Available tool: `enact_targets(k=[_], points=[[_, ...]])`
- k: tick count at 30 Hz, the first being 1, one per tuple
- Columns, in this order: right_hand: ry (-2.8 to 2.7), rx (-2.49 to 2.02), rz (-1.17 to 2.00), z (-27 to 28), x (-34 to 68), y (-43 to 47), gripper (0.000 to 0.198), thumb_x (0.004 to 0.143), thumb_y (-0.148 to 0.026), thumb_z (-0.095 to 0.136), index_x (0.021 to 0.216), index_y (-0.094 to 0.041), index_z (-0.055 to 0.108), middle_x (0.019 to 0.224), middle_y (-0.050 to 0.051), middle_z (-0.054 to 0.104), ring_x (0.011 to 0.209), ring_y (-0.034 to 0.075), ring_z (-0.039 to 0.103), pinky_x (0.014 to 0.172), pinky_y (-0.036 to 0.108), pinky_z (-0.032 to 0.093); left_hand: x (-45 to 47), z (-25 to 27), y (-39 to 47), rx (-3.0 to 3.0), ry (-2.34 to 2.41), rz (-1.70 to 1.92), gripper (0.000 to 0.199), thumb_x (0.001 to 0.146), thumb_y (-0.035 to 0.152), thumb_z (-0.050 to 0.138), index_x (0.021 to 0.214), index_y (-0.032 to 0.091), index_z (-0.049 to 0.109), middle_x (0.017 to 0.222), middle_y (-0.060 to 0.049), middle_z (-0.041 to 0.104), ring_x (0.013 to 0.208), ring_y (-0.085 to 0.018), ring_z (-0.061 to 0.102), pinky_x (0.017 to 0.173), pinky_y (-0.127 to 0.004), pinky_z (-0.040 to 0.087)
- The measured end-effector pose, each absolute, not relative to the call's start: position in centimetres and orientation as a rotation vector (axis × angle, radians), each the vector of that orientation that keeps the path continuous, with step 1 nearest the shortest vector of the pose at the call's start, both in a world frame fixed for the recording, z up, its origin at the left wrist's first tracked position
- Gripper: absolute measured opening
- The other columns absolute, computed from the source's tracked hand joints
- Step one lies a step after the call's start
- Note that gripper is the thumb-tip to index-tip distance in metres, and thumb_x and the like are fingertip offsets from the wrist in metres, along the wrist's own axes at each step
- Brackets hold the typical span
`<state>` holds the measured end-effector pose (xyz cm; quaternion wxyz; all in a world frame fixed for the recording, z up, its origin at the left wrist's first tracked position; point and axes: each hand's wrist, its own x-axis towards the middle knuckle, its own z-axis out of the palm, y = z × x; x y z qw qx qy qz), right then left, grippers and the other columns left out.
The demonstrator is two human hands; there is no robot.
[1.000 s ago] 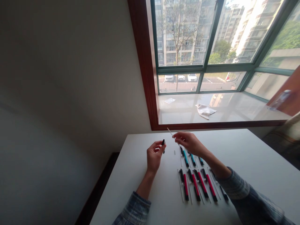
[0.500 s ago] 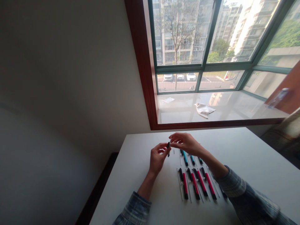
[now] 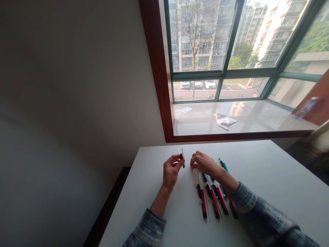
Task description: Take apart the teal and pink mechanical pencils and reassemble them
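My left hand (image 3: 170,171) is closed, pinching a black pen part (image 3: 181,156) upright between thumb and fingertips. A thin refill (image 3: 182,151) sticks up out of it. To its right, my right hand (image 3: 202,161) is low over the table with its fingers curled down together; what they pinch, if anything, is hidden. Beneath and beside this hand lie blue pen barrels (image 3: 225,167), partly covered by it. Nearer to me is a row of red pen barrels (image 3: 204,202) with black ends, with black pen parts (image 3: 199,190) and thin refills (image 3: 208,209) between them.
The white table (image 3: 144,192) stands against the wall and the window ledge. On the ledge (image 3: 197,127) lie a crumpled white cloth (image 3: 224,120) and a flat piece of paper (image 3: 185,109). My right forearm passes over part of the pen rows.
My right hand has left the pen part, moving down and to the right toward the table. My left hand has shifted slightly left, still holding the part, and the refill now shows above it.
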<state>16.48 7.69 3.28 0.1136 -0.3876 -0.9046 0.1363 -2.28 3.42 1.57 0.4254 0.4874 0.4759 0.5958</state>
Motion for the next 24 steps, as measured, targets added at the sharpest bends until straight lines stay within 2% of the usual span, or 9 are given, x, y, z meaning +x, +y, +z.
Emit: enact_targets(k=[5,10,18,24], points=[[-2.654,-1.158,0.365,2.7,16.6,8.1,0.011,0.092,-0.011,0.067,0.092,-0.016,0.077,0.090,0.010,0.074,0.089,0.023,0.064,0.083,0.031,0.051,-2.5,1.1,3.6,1.237,1.262,1.461,0.029,0.073,0.038,0.083,0.094,0.018,0.079,0.096,-0.007,0.076,0.085,-0.020,0.065,0.074,-0.031,0.053],[-2.549,-1.160,0.302,3.2,18.0,8.7,0.011,0.094,-0.014,0.066,0.091,-0.018,0.076,0.092,0.007,0.075,0.089,0.022,0.065,0.082,0.031,0.049,-2.9,0.3,3.7,1.242,1.282,1.453,0.029,0.076,0.038,0.080,0.097,0.019,0.078,0.098,-0.007,0.076,0.088,-0.021,0.065,0.077,-0.031,0.053],[-2.621,-1.312,0.234,3.1,18.4,8.9,0.004,0.086,-0.018,0.077,0.087,-0.022,0.079,0.088,0.007,0.076,0.091,0.025,0.064,0.073,0.030,0.048,-2.9,0.0,3.8,1.246,1.300,1.447,0.029,0.076,0.038,0.081,0.097,0.019,0.078,0.098,-0.007,0.076,0.089,-0.021,0.065,0.079,-0.033,0.052],[-2.632,-1.328,0.197,2.7,17.6,8.4,0.006,0.084,-0.024,0.081,0.087,-0.021,0.077,0.089,0.008,0.075,0.090,0.026,0.064,0.075,0.032,0.049,-2.7,0.4,3.7,1.240,1.303,1.448,0.029,0.075,0.039,0.081,0.096,0.019,0.078,0.097,-0.007,0.076,0.088,-0.022,0.066,0.078,-0.033,0.053]])
